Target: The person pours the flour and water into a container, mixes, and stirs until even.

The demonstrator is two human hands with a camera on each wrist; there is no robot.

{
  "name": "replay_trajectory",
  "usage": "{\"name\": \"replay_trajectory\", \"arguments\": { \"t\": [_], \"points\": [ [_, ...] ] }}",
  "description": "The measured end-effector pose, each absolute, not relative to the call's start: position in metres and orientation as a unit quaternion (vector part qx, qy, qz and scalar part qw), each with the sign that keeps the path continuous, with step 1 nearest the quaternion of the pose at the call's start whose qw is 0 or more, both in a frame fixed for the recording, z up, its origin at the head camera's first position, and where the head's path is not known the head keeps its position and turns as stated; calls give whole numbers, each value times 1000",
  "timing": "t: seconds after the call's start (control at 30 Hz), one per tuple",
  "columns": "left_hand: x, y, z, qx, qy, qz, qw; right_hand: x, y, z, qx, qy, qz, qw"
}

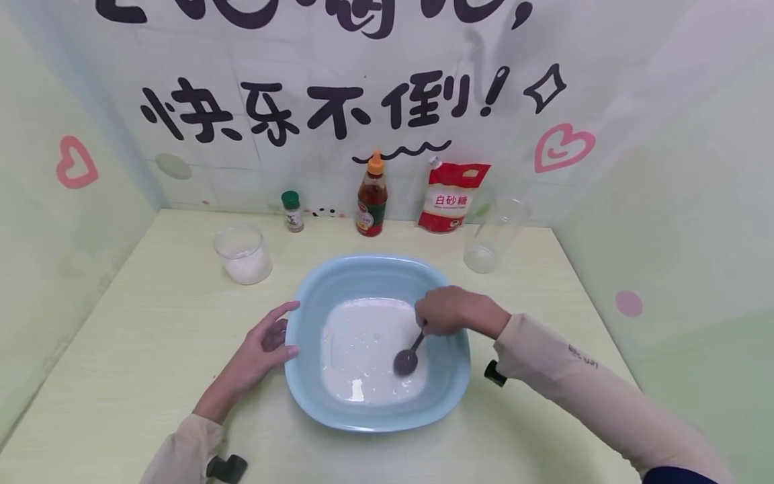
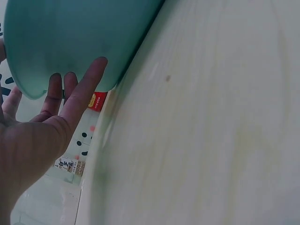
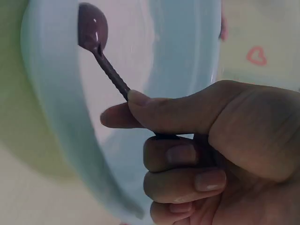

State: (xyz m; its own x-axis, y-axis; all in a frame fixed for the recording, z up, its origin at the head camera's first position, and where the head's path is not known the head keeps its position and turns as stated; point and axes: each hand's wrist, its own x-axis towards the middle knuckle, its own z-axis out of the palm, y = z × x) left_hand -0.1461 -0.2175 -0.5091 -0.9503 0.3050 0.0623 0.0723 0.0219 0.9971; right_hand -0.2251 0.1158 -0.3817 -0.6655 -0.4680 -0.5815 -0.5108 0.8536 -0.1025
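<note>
A light blue basin (image 1: 377,422) holds a shallow layer of white liquid (image 1: 363,343). My left hand (image 1: 256,359) is at its left side, the fingers spread and fairly straight against the outer wall, as the left wrist view also shows. My right hand (image 1: 444,310) reaches over the right rim and grips a dark brown spoon (image 1: 406,362) by its handle. In the right wrist view the thumb and index finger pinch the handle (image 3: 111,74), with the other fingers curled in. The spoon's bowl is down at the liquid; how deep it dips I cannot tell.
Behind the basin stand a glass of white grains (image 1: 244,262), a green-capped shaker (image 1: 293,212), an orange-capped sauce bottle (image 1: 371,198), a red-and-white sugar pouch (image 1: 447,198) and a tall clear glass (image 1: 492,235). A lettered wall sheet (image 1: 338,60) backs the table.
</note>
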Motion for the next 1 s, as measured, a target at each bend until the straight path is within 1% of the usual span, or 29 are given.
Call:
{"name": "replay_trajectory", "arguments": {
  "t": [0.1,0.27,0.47,0.67,0.87,1.0],
  "points": [
    [-146,-218,-509,138,707,688,82,-241,119,-382,-257,928,16,271],
    [-145,-218,-511,140,709,687,82,-258,99,-392,-290,932,6,217],
    [-145,-217,-511,135,713,683,82,-255,65,-401,-341,922,-8,183],
    [-146,-217,-509,133,716,681,83,-239,48,-406,-367,912,-12,182],
    [-145,-219,-509,118,714,684,90,-221,44,-403,-397,901,1,175],
    [-146,-219,-510,121,711,686,92,-209,49,-403,-408,885,-5,225]
  ]
}}
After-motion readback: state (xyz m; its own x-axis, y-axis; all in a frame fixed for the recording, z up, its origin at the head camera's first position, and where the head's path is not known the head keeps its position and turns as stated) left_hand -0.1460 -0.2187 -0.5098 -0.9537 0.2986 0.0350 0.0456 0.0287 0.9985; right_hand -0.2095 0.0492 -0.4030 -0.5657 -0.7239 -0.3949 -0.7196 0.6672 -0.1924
